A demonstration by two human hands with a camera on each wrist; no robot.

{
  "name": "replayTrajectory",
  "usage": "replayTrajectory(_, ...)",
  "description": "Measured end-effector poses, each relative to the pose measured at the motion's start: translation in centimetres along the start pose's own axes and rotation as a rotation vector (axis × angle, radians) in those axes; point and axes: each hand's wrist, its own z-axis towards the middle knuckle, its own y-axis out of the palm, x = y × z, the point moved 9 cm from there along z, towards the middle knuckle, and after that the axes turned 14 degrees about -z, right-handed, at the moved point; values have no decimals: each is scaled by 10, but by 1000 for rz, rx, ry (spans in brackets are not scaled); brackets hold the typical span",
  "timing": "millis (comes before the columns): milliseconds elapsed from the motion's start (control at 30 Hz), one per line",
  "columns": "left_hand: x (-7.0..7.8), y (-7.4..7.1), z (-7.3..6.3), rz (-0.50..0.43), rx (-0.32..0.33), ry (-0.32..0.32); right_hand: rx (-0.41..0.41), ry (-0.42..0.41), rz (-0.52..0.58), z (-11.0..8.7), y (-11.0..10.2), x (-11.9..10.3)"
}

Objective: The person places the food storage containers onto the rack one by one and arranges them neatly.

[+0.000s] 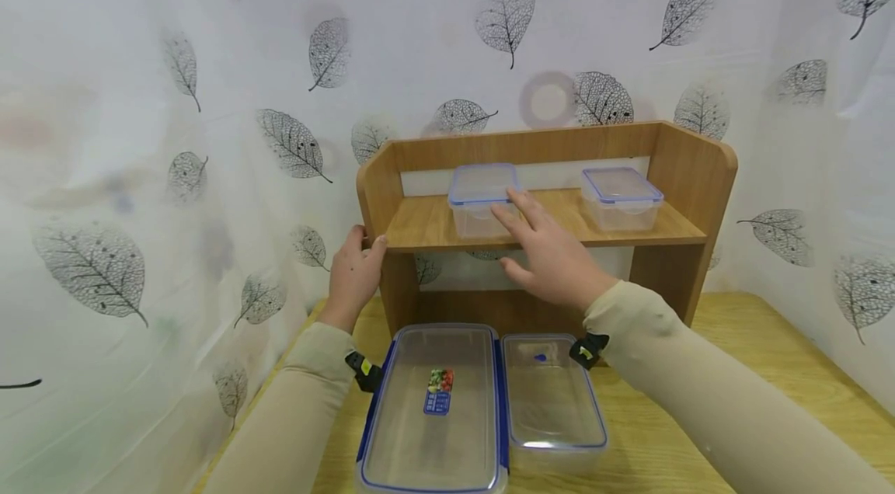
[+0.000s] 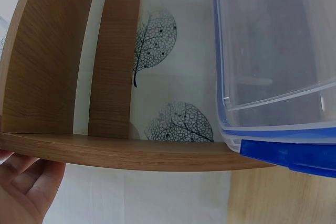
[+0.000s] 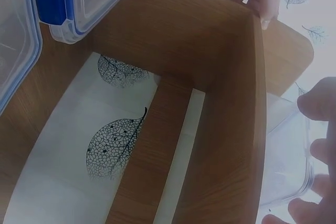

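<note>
My left hand (image 1: 356, 276) holds the left side panel of a wooden desktop shelf (image 1: 447, 228), thumb at the front edge and fingers around the outer side. In the left wrist view, its fingers (image 2: 44, 179) curl against the panel's edge. My right hand (image 1: 552, 257) is raised in front of the upper board with its fingers spread. It overlaps the right side of a clear lidded food container (image 1: 482, 218) with a blue seal. In the right wrist view, its fingertips (image 3: 317, 103) are beside that container (image 3: 286, 156).
A second small container (image 1: 621, 206) sits at the upper board's right end. Before the shelf, a large blue-clipped container (image 1: 464, 440) and a narrower lidded one (image 1: 552, 401) stand side by side on the wood-grain table (image 1: 671, 455). A leaf-patterned curtain (image 1: 419, 28) hangs behind.
</note>
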Motion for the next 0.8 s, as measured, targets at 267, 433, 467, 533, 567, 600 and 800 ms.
replayTrajectory(267,-2,1,-3,-15,-12,-13,58,44,75,-13,-8,4)
replayTrajectory(433,-1,-1,-4,-9,-4,-2,38,88,187,-29,-15,9)
replayTrajectory(467,-1,-2,-4,-8,2,1,25,100,209,-33,-15,11)
replayTrajectory(533,-1,-3,-3,-6,7,7,-6,133,244,-42,-13,14)
replayTrajectory(567,-1,-3,-2,-4,7,8,-22,150,262,-46,-11,16)
replayTrajectory(600,-1,-3,-1,-4,9,7,-40,165,280,-51,-9,18)
replayTrajectory(800,-1,-1,1,-2,13,1,-129,239,359,-78,8,24)
